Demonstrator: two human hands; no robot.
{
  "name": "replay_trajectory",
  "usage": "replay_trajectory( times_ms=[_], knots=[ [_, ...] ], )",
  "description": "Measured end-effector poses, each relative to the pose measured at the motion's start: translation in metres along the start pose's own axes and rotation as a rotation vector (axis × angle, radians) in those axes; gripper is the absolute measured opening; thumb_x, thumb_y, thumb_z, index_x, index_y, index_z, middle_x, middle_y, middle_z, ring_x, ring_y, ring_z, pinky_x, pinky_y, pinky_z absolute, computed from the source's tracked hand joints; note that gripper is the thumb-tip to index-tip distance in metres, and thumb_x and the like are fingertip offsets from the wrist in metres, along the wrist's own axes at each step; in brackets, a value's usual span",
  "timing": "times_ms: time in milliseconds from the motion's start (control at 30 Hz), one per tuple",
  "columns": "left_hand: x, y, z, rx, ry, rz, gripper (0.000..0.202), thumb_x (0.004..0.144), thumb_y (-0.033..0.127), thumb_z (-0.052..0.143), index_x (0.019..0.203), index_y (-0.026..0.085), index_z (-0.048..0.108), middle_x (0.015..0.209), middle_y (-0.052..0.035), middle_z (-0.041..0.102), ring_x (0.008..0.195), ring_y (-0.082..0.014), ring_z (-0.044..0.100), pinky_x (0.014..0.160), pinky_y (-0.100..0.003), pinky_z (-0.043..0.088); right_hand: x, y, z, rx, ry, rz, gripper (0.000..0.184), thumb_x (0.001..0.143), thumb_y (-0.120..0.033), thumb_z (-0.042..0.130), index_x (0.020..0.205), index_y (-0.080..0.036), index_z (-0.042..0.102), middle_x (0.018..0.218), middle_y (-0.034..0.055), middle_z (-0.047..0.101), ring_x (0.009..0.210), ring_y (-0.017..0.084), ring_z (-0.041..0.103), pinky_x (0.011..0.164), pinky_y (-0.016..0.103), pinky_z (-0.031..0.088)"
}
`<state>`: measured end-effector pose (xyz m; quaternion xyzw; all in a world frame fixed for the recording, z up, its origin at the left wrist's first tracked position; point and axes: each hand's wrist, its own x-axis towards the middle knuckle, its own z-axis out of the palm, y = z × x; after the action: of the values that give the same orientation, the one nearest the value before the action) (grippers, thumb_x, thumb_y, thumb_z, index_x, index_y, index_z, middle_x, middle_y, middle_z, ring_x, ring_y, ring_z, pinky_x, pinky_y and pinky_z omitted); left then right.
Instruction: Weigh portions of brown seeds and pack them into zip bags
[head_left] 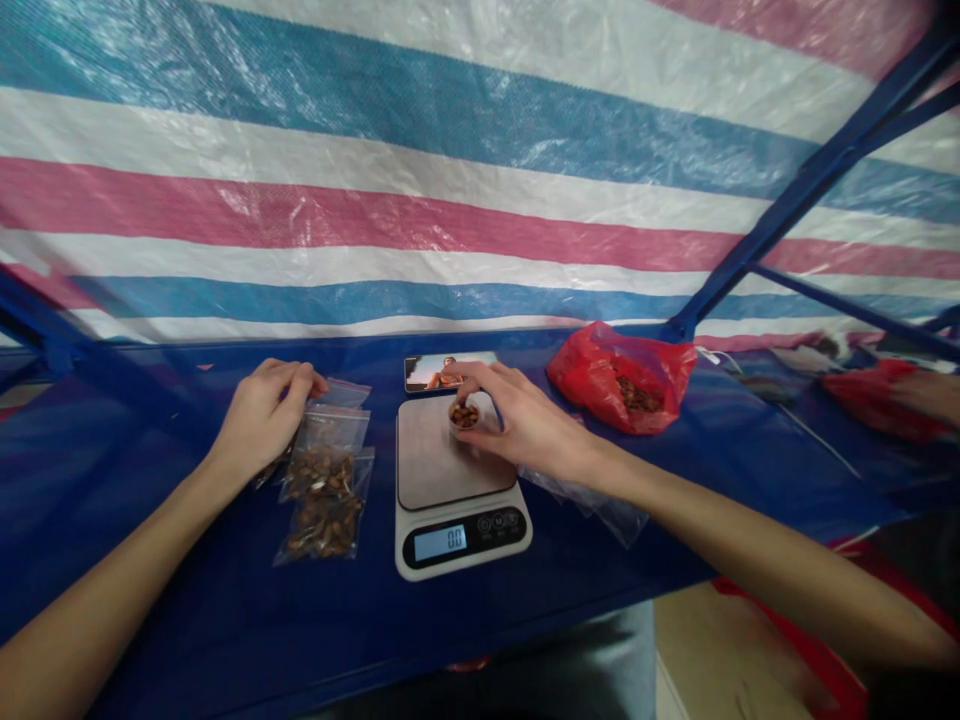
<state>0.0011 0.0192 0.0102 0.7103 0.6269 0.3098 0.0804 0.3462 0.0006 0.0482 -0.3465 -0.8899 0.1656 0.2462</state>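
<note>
My right hand [517,425] reaches over a digital kitchen scale [450,450] and grips a small round cup [463,416] of brown pieces from above, at the platform's far end. The scale's display [440,542] reads 0.0. My left hand [262,425] is curled beside several clear zip bags, its fingertips at the edge of the top bag [343,393]. Whether they pinch it, I cannot tell. Two lower bags [324,475] hold brown pieces. A flattened clear bag [592,505] lies beneath my right wrist.
A phone [450,371] lies behind the scale, and a red plastic bag [622,380] holding brown pieces sits to its right. All of this rests on a blue sheet-covered table [187,600]. A striped tarp [450,210] and blue metal frame bars [817,180] stand behind.
</note>
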Motion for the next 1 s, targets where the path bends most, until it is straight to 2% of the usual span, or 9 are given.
replay_trajectory(
  times_ms=[100,167,267,367,500,567,667,867,1000],
  knots=[
    [0.0,-0.001,-0.001,0.004,0.001,0.004,0.044,0.099,0.042,0.039,0.083,0.02,0.074,0.088,-0.0064,0.077,0.099,-0.0258,0.066,0.094,-0.036,0.048,-0.009,0.004,-0.005,0.013,-0.01,0.004,0.066,0.091,-0.027,0.078,0.15,-0.029,0.048,0.138,0.0101,0.068,0.128,0.03,0.062,0.11,0.053,0.05],
    [0.0,-0.001,-0.001,0.004,0.004,0.005,0.045,0.099,0.043,0.038,0.083,0.02,0.074,0.088,-0.0059,0.076,0.099,-0.0256,0.065,0.094,-0.035,0.048,-0.022,0.014,-0.018,0.034,0.067,0.033,0.061,0.094,-0.026,0.075,0.149,-0.029,0.05,0.129,0.0083,0.072,0.124,0.028,0.066,0.109,0.05,0.051],
    [0.0,-0.001,0.0,-0.001,0.012,0.006,0.044,0.099,0.043,0.039,0.083,0.021,0.074,0.087,-0.0052,0.076,0.099,-0.025,0.065,0.093,-0.035,0.048,-0.05,0.037,-0.042,0.02,0.148,0.12,0.034,0.095,-0.021,0.069,0.129,-0.024,0.066,0.112,0.008,0.076,0.106,0.026,0.073,0.097,0.044,0.057],
    [-0.001,0.002,0.001,-0.005,0.012,0.013,0.044,0.099,0.043,0.039,0.083,0.02,0.074,0.087,-0.0056,0.076,0.099,-0.0251,0.065,0.093,-0.035,0.048,-0.081,0.057,-0.057,-0.028,0.048,0.147,0.013,0.095,-0.023,0.069,0.106,-0.021,0.076,0.104,0.0089,0.077,0.096,0.026,0.075,0.089,0.042,0.06],
    [-0.001,0.007,0.003,-0.004,0.003,0.029,0.044,0.098,0.043,0.039,0.081,0.02,0.073,0.086,-0.007,0.077,0.098,-0.0262,0.066,0.094,-0.037,0.049,-0.104,0.065,-0.056,-0.115,-0.038,0.105,0.028,0.096,-0.023,0.069,0.122,-0.026,0.077,0.115,0.0107,0.073,0.109,0.028,0.071,0.097,0.046,0.059],
    [-0.001,0.008,0.004,-0.001,0.009,0.037,0.045,0.098,0.043,0.038,0.079,0.021,0.072,0.086,-0.0076,0.077,0.098,-0.0271,0.066,0.094,-0.038,0.049,-0.106,0.064,-0.05,-0.168,-0.033,0.085,0.034,0.097,-0.021,0.066,0.13,-0.027,0.075,0.117,0.012,0.07,0.112,0.03,0.068,0.098,0.049,0.057],
    [-0.001,0.007,0.006,0.003,0.029,0.044,0.048,0.099,0.045,0.035,0.078,0.023,0.072,0.084,-0.0073,0.077,0.097,-0.0273,0.066,0.094,-0.039,0.049,-0.099,0.065,-0.041,-0.228,-0.027,0.053,0.033,0.097,-0.018,0.064,0.128,-0.024,0.075,0.114,0.0139,0.068,0.108,0.031,0.064,0.095,0.05,0.055],
    [-0.002,0.005,0.003,-0.005,0.075,0.059,0.046,0.099,0.044,0.036,0.079,0.023,0.072,0.082,-0.006,0.076,0.096,-0.0256,0.066,0.091,-0.037,0.049,-0.081,0.081,-0.032,-0.203,-0.019,0.055,0.013,0.096,-0.016,0.062,0.09,-0.02,0.073,0.097,0.0096,0.064,0.097,0.027,0.061,0.086,0.041,0.051],
    [-0.002,0.008,-0.003,-0.023,0.111,0.08,0.046,0.099,0.043,0.037,0.077,0.021,0.071,0.081,-0.008,0.075,0.094,-0.027,0.064,0.093,-0.041,0.049,-0.069,0.085,-0.046,-0.205,0.078,0.058,0.011,0.095,-0.019,0.064,0.085,-0.02,0.07,0.094,0.0093,0.066,0.095,0.027,0.061,0.088,0.043,0.049]
  ],
)
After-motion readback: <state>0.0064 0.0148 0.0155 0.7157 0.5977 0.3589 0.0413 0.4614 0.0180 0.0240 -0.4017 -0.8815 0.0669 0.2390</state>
